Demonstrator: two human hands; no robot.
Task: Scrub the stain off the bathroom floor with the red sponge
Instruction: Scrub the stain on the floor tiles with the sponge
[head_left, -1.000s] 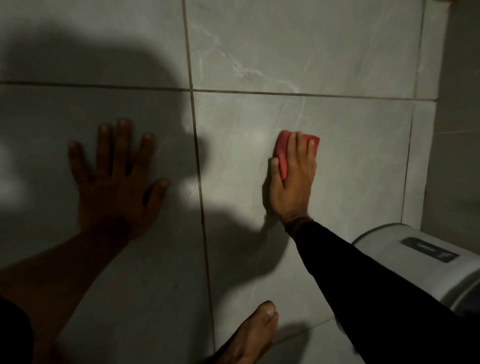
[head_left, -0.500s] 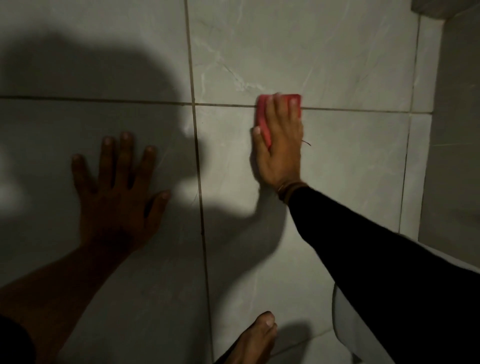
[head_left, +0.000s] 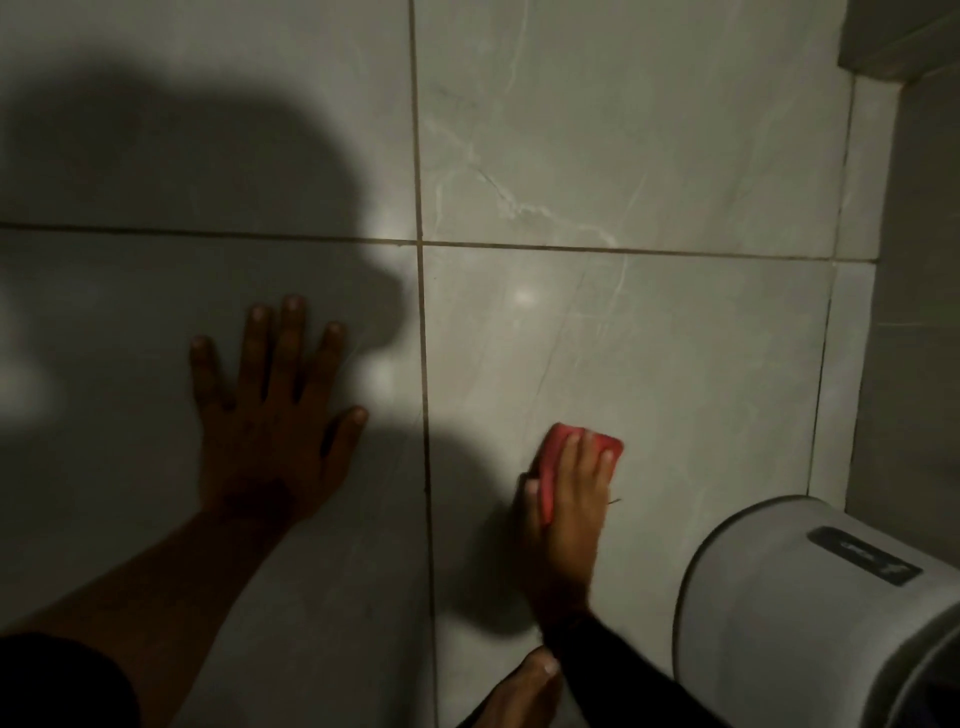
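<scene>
The red sponge (head_left: 556, 452) lies flat on the grey tiled floor (head_left: 649, 353), on the tile right of the vertical grout line. My right hand (head_left: 569, 512) presses down on it, fingers over its top and thumb along its left edge. My left hand (head_left: 272, 415) rests flat on the neighbouring tile to the left, fingers spread, holding nothing and lying in shadow. I can make out no distinct stain in this dim light; only pale marbling and a faint thin streak show on the tile.
A white round-cornered bin or appliance (head_left: 810, 608) stands at the lower right, close to my right forearm. A bare foot (head_left: 524, 686) sits at the bottom edge. A wall (head_left: 914, 312) runs along the right side. Grout lines (head_left: 425, 364) cross the floor.
My right hand has pulled the sponge back toward me, from the horizontal grout line down to the near part of the tile. The left hand has stayed planted.
</scene>
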